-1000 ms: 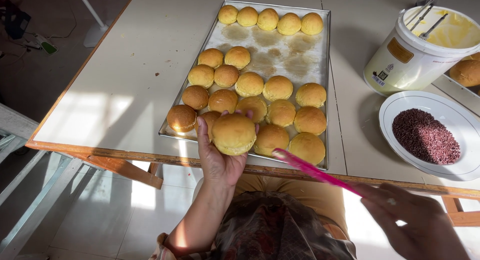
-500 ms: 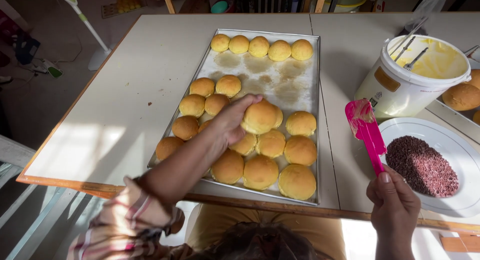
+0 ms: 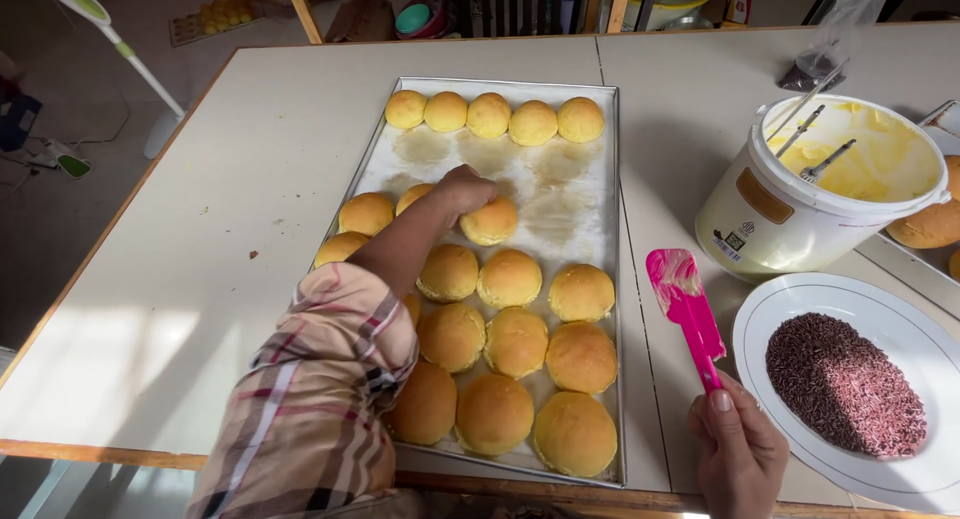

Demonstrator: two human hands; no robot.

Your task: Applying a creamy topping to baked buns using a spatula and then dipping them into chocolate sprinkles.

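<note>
Head view: left hand (image 3: 466,189), having reached up the baking tray (image 3: 610,279), is closing on a bun (image 3: 490,222) mid-tray; right hand (image 3: 738,457) is gripping the pink spatula (image 3: 686,309), now lowered beside the sprinkle plate (image 3: 780,309).

My left arm stretches forward, sleeve at the forearm, left hand (image 3: 466,189) curled knuckles-up with fingers closed downward; my right hand (image 3: 738,451) sits low near me, fingers wrapped tight, thumb upward
</note>
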